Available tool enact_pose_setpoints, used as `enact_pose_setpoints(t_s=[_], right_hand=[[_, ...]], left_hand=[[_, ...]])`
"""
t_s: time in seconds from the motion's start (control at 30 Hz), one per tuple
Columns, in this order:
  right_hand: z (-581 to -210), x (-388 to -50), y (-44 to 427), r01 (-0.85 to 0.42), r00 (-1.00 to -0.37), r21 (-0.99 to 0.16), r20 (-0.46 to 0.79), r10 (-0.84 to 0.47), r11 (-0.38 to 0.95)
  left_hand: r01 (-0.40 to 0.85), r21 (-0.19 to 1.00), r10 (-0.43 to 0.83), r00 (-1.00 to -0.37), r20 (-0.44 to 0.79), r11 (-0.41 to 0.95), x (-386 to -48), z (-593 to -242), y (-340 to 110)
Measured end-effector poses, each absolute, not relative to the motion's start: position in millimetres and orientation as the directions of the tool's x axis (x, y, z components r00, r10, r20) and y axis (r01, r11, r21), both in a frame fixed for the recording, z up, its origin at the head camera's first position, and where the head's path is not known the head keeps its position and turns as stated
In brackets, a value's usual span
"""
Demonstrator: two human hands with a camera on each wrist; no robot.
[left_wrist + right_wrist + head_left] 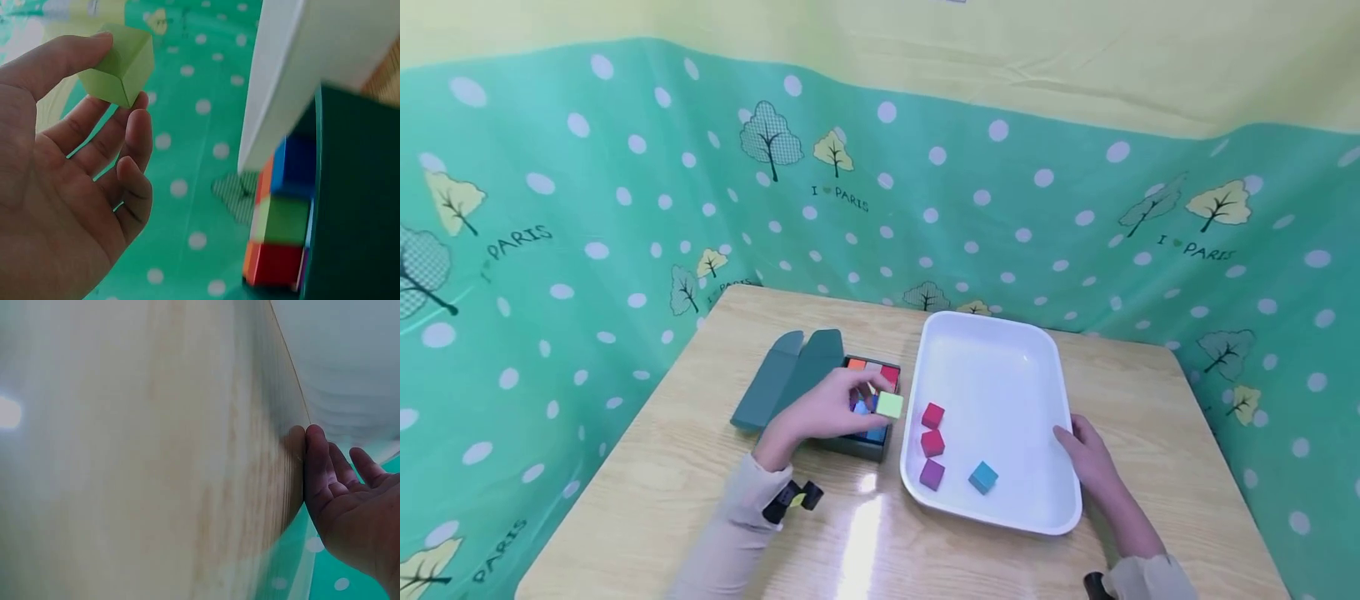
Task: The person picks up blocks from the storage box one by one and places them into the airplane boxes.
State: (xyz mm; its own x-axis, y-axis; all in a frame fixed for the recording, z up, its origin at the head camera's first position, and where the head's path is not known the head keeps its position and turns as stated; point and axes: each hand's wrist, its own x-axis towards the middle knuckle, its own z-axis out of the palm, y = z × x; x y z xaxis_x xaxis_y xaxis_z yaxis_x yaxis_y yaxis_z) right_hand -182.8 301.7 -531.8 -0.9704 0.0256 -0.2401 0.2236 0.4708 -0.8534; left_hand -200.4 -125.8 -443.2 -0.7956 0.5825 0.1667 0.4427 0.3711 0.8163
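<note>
My left hand (838, 404) pinches a light green cube (890, 406) between thumb and fingertips, above the right side of a dark green box (861, 448). In the left wrist view the same green cube (122, 65) sits at the fingertips, the other fingers loosely bent. Coloured cubes fill the box, partly hidden by this hand. To the right stands a white tray (992, 342) holding two red cubes (932, 429), a purple cube (932, 474) and a teal cube (983, 477). My right hand (1088, 454) holds the tray's right rim, thumb over the edge.
The box's dark green lid flaps (797, 375) lie open to its left. Both containers stand on a light wooden table (655, 508). A green and yellow printed cloth (940, 208) hangs behind and beside the table.
</note>
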Motion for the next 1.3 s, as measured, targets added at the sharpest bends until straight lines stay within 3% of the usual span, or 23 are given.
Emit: enact_pose_setpoints(t_s=[0.3,0.53,0.8,1.3], right_hand=[[-533,-184,299,0.225,-0.970,-0.859,-0.242,0.023,0.459],[-533,-184,298,0.223,-0.968,-0.863,-0.250,0.000,0.454],[-532,-182,301,0.206,-0.974,-0.859,-0.228,0.010,0.469],[-532,-182,302,0.228,-0.969,-0.855,-0.248,0.018,0.467]], left_hand=[[0.406,0.766,0.456,-0.874,0.166,0.499,-207,-464,-158],[0.413,0.737,0.406,-0.891,0.203,0.536,-211,-486,-163],[0.357,0.715,0.405,-0.907,0.112,0.601,-216,-493,-159],[0.321,0.576,0.340,-0.937,0.078,0.752,-215,-497,-147]])
